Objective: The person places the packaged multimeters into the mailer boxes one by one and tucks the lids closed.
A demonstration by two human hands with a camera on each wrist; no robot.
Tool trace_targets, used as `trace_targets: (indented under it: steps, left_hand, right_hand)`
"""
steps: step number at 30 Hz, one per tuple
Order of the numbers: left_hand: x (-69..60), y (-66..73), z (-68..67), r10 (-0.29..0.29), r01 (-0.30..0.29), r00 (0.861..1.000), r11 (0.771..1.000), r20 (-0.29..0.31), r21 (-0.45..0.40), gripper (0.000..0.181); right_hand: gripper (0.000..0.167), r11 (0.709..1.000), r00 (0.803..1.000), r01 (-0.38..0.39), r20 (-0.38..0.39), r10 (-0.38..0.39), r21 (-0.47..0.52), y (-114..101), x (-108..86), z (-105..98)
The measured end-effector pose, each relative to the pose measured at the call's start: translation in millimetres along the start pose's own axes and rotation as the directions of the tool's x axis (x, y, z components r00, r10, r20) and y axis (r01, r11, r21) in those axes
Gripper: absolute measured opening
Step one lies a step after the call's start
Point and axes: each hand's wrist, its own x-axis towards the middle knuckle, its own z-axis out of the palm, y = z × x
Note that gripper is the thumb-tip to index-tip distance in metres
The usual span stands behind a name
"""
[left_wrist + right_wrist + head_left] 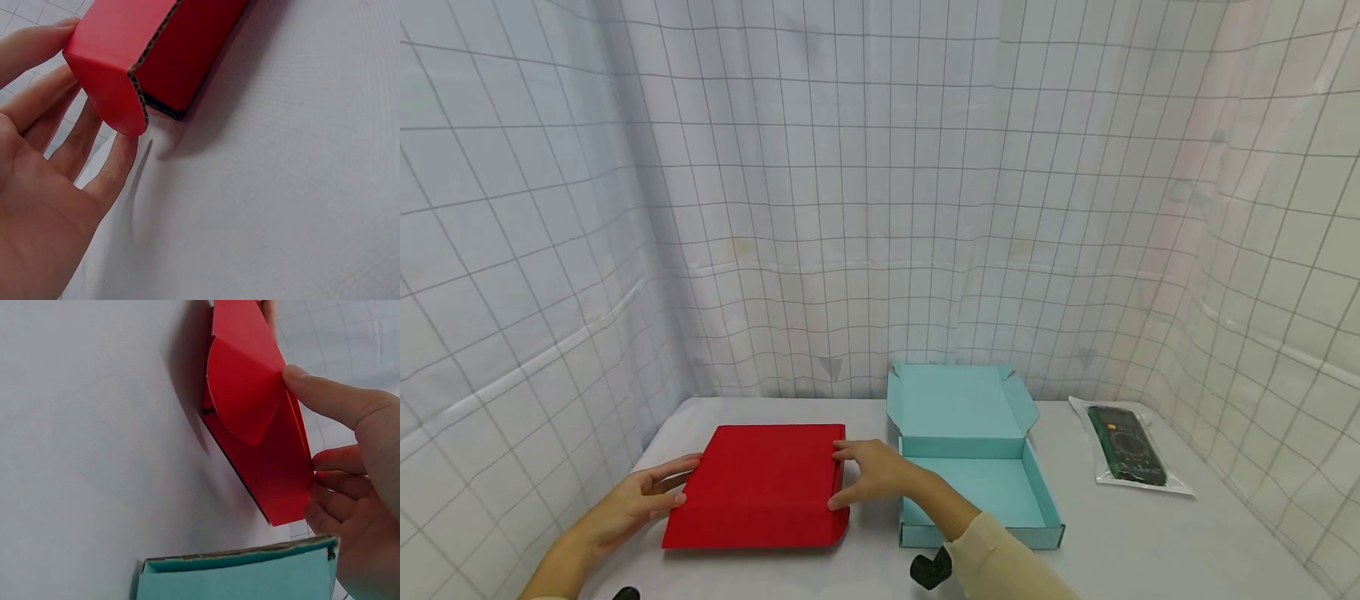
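A red cardboard box (760,483) lies on the left of the white table. Its lid is down over the tray, and the front panel and rounded side flaps hang outside the walls. My left hand (632,504) touches its left edge, thumb near the front corner and fingers extended along the side. In the left wrist view, a flap (115,100) stands off the wall near my fingers. On the right edge rests my right hand (876,477), thumb against the lid near another flap (244,387), fingertips farther back along the side.
Just right of the red box stands a teal box (970,492), lid raised backward; my right forearm passes over it. A dark green multimeter (1126,446) in a clear bag lies at the far right. Gridded white curtains (865,208) enclose the table.
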Motion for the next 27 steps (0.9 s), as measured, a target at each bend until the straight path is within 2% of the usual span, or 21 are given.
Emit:
trace_targets:
  steps: [10,15,18,21,27]
  left_hand:
    - [2.0,2.2,0.5,-0.04,0.045,0.998,0.993,-0.046,0.107,0.064]
    - [1.1,3.9,1.5,-0.03,0.035,0.998,0.991,-0.047,0.128,0.065]
    - [0.3,5.5,2.4,-0.016,0.021,0.999,0.992,-0.044,0.128,0.064]
    - [-0.1,7.3,3.7,-0.011,0.017,0.999,0.992,-0.044,0.126,0.065]
    - [-3.7,8.2,6.8,-0.062,0.067,0.996,0.994,-0.059,0.085,0.069]
  right_hand:
    - [0.076,0.999,1.0,0.025,0.014,-0.024,-0.039,-3.6,-2.4,0.4]
    - [0.075,0.997,0.999,0.04,0.037,-0.038,-0.071,-4.2,-2.5,-0.9]
    - [0.073,0.995,0.998,0.04,0.043,-0.036,-0.09,-5.7,-1.2,-3.2]
    - [0.066,0.994,1.0,0.026,0.015,-0.024,-0.11,-8.9,2.6,-4.2]
    - [0.062,0.974,0.998,0.039,-0.031,-0.047,-0.224,-17.0,10.8,-4.0]
